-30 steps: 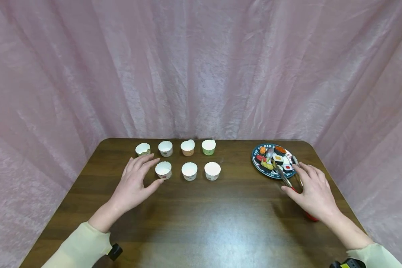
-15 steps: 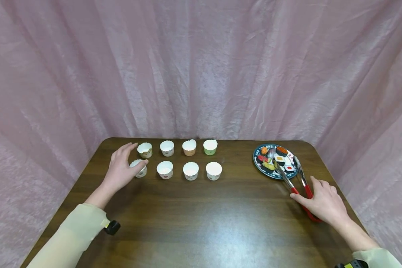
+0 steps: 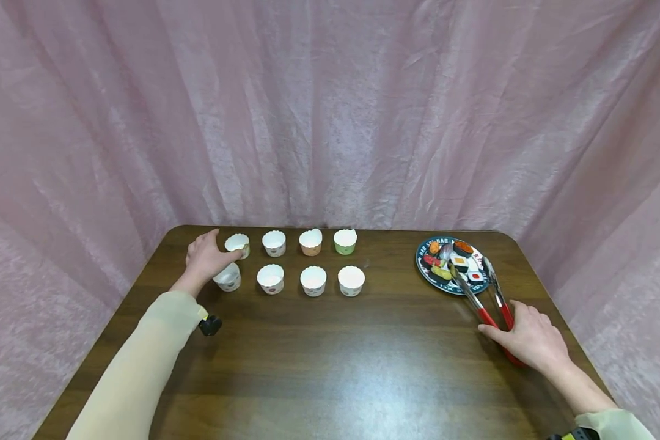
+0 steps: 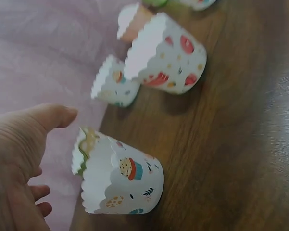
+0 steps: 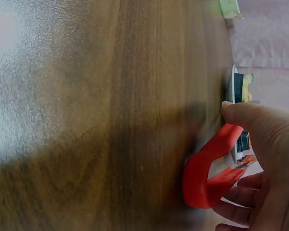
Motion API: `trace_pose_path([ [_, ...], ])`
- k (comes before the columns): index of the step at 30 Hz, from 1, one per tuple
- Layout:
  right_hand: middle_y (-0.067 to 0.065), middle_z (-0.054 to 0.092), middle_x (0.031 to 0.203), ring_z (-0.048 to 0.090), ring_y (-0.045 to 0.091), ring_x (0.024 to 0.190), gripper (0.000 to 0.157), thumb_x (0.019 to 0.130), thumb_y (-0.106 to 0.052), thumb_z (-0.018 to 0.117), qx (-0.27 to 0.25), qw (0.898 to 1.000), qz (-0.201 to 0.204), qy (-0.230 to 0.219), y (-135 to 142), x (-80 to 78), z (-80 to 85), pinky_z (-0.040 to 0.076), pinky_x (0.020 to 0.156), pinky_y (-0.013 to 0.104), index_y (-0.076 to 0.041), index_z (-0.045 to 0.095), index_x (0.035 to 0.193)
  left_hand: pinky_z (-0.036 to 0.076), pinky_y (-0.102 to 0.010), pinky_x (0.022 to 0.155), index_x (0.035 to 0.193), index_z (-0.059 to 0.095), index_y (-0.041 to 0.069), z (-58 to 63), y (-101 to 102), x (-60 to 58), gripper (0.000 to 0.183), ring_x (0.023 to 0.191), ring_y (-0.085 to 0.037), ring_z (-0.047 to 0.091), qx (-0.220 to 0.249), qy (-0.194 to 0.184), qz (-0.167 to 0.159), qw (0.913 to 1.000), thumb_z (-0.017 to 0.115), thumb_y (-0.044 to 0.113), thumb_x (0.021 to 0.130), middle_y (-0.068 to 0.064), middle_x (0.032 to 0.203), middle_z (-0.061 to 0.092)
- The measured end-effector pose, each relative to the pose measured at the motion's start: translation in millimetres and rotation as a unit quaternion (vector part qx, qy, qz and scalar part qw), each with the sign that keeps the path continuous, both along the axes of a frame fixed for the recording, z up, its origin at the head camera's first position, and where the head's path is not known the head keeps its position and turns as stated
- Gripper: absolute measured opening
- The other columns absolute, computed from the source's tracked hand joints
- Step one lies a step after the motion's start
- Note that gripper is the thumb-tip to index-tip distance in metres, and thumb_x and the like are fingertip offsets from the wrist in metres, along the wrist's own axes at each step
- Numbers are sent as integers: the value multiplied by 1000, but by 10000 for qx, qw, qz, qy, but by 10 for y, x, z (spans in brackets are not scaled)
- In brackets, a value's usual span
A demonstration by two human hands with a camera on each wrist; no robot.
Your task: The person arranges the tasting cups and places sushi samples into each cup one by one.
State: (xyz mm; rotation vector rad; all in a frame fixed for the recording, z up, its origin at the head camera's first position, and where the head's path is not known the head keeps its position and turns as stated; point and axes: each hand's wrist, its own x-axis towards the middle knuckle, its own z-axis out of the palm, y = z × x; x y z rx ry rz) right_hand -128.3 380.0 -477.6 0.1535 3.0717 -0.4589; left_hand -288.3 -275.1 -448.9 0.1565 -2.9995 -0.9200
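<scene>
My left hand (image 3: 205,256) is over the left end of two rows of paper baking cups. Its thumb reaches to the rim of the back-left cup (image 3: 237,245); contact cannot be told. Just below the hand stands the front-left cup (image 3: 228,278), patterned with cupcakes, and the left wrist view shows the fingers apart from this cup (image 4: 130,178). At the right, my right hand (image 3: 536,339) straddles the red handles of metal tongs (image 3: 486,316), thumb on one side and fingers on the other. The tongs lie spread, their tips at a plate (image 3: 426,279).
Toy sushi pieces, among them an orange-topped one (image 3: 462,248), lie on the plate. Other cups, such as a green one (image 3: 344,242) and a white one (image 3: 351,281), stand mid-table. Pink curtain (image 3: 330,122) hangs behind the wooden table (image 3: 330,366).
My left hand went left from the front cups, then forward toward the back-left cup. My right hand drew back from near the plate to the tongs' handles. Cups and tongs stay put.
</scene>
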Motion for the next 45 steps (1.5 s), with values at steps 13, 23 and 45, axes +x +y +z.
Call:
trace_pose_path([
  [13,17,64,95,58,43,88,94,84,-73,67,-1,9999,-61,84,-2,-30,-56,46,67,55,11,53,125,18,-75,105,154,30,-9,-118,10,-216,97,133,-61,26,-337,-543,-53,9979,71,50,89,-40,147,32],
  [23,14,65,91,58,41,84,96,81,-74,70,-37,9997,-205,116,-24,-46,-59,46,62,51,11,55,125,24,-74,103,143,43,-10,-98,72,-257,88,124,-59,35,-666,-564,-8,9962,73,49,86,-38,133,43],
  [45,26,62,103,52,46,90,69,91,-46,76,-87,9925,-279,1190,71,44,92,40,64,55,5,55,132,19,-76,103,144,42,-9,-148,21,-329,86,127,-60,29,-717,-492,-135,9961,66,54,91,-39,138,36],
])
